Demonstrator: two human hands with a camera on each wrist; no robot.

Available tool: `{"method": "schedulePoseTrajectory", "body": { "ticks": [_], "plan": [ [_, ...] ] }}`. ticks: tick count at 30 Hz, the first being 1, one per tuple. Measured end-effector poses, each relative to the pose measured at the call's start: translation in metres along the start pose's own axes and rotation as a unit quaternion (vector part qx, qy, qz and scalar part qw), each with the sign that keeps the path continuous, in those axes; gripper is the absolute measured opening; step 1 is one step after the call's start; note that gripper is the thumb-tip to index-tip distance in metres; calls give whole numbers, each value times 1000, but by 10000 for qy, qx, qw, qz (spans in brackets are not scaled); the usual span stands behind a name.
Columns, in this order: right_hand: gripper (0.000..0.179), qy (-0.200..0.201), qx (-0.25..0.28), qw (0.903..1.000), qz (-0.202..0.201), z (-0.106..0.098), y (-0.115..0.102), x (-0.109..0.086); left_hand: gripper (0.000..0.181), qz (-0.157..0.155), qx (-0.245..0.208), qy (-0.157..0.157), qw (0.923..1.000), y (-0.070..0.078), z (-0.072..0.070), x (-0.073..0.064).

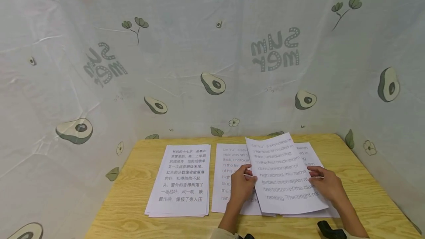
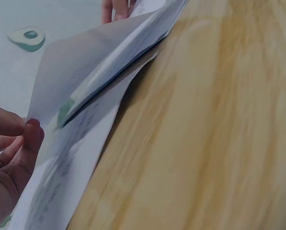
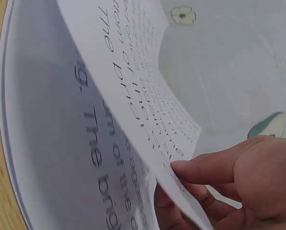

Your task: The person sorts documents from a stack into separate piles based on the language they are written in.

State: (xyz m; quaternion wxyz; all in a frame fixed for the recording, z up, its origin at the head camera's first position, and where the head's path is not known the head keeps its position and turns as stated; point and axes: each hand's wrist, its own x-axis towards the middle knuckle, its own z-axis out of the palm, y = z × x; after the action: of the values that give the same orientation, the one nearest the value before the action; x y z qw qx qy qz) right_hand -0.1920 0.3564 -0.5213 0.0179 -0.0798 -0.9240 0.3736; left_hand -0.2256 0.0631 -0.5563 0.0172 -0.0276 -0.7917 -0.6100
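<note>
Between both hands a single printed sheet of paper (image 1: 285, 183) with large English text is held up, tilted and lifted off the papers beneath. My left hand (image 1: 243, 184) pinches its left edge between thumb and fingers; the left wrist view shows the raised sheet (image 2: 80, 62) from behind. My right hand (image 1: 328, 184) pinches the opposite edge, thumb (image 3: 200, 167) on the printed face. Below lie two piles of English pages: the middle pile (image 1: 229, 158) and the right pile (image 1: 317, 158), each partly hidden by the lifted sheet.
A pile of Chinese-text pages (image 1: 179, 205) lies at the left of the wood-grain table (image 1: 126, 187), its edges slightly uneven. A pale curtain (image 1: 186, 47) with avocado prints hangs around the back and sides of the table.
</note>
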Motion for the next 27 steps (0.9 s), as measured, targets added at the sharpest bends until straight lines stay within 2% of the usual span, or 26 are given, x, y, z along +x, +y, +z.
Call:
{"method": "schedulePoseTrajectory", "body": {
  "ticks": [11, 16, 22, 27],
  "plan": [
    [52, -2, -210, 9993, 293, -24, 32, 2, 46, -95, -243, -116, 9996, 8, 38, -2],
    [52, -29, -197, 9989, 435, -31, 40, -1, 46, 31, -158, -194, 9997, 9, 48, -4],
    [53, -47, -312, 9984, 474, -40, 47, -5, 47, -7, -172, -297, 9994, 11, 61, -3],
    [52, 32, -314, 9976, 617, -43, 51, -6, 46, 68, -55, -368, 9993, 14, 66, -3]
  ]
}}
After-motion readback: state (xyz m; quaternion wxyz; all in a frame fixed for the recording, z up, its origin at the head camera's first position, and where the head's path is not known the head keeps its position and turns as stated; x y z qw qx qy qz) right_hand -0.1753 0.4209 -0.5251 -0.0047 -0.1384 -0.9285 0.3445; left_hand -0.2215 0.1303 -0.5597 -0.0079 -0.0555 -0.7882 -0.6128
